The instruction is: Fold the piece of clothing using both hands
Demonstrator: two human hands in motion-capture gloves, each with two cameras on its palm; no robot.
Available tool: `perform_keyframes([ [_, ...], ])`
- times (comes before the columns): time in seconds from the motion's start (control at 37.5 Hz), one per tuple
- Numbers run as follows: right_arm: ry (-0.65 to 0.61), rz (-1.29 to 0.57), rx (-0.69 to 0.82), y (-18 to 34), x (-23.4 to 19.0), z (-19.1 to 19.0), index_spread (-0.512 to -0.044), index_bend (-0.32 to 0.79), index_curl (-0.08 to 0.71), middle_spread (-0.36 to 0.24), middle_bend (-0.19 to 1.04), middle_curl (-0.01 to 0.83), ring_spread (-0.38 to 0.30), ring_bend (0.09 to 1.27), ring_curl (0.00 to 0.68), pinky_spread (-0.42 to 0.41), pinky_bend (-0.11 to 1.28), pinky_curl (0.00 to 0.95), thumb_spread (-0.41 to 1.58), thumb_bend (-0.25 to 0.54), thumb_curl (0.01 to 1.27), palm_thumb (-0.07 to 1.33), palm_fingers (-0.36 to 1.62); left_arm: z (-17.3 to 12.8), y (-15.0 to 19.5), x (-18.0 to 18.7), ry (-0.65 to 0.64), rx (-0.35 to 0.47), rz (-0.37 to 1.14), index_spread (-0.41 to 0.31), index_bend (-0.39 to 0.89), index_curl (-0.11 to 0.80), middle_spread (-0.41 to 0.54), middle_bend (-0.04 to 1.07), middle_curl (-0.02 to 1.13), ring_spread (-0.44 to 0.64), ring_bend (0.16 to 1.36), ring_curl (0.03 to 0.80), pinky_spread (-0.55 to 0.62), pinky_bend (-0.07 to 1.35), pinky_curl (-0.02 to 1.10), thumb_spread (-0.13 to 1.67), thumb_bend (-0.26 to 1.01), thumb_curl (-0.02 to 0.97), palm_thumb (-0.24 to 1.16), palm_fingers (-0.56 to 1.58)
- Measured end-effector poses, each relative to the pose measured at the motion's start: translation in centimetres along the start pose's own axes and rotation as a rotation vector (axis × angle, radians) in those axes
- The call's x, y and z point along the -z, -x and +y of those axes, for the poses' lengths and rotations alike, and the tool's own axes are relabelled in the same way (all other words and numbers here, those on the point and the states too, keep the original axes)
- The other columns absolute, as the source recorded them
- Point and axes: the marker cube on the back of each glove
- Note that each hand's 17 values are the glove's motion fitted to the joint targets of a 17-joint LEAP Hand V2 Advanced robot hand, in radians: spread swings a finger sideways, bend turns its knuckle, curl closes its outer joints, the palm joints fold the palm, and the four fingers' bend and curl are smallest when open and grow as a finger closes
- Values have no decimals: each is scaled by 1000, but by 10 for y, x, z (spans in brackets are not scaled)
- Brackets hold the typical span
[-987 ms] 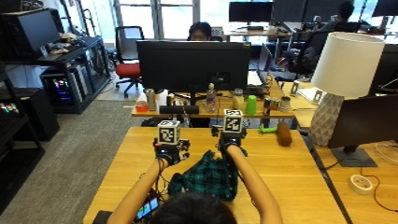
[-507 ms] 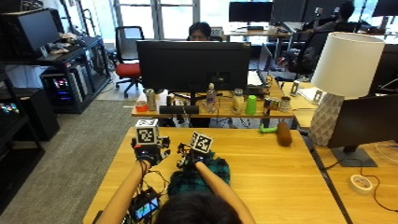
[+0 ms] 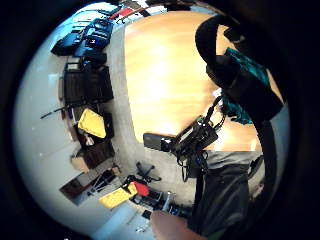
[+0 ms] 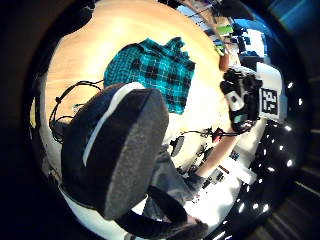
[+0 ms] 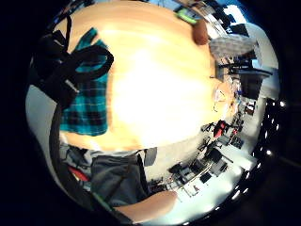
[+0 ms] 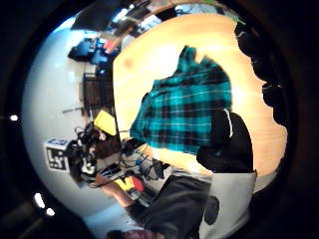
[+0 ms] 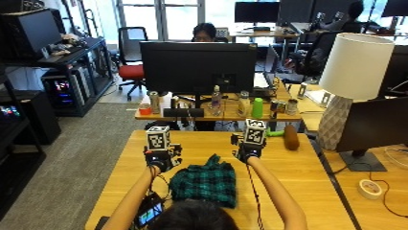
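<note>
Outside view: the green plaid garment (image 7: pixel 205 182) lies bunched on the wooden table (image 7: pixel 306 177), between and nearer the person than both hands. The left hand (image 7: pixel 159 158) and right hand (image 7: pixel 248 152) hover equally near; neither holds cloth. Whether their fingers are curled, I cannot tell.

Palm views: the garment lies flat, untouched. No readable writing.

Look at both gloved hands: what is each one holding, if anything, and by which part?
Nothing is held. The left hand and right hand are raised on either side of the green plaid garment, which lies on the wooden table, apart from both hands.
</note>
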Motion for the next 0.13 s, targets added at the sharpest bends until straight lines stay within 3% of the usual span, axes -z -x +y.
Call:
perform_keyframes([
  [0.05,-11,21,-27,-19,3,1,-250,70,54,-53,235,440,-145,714,411,-173,822,380,1063,-11,636,928,870,-3,-5,-6,53,-32,46,-32,166,338,156,153,259,143,631,313,197,654,327,1146,-19,221,76,385],
  [0.13,-142,65,4,-32,3,-13,-248,71,65,-54,233,440,-143,698,406,-166,794,372,1089,-8,625,937,885,-5,-9,-9,109,-59,118,-42,168,343,144,151,259,127,627,313,188,647,327,1152,-18,220,74,409],
])
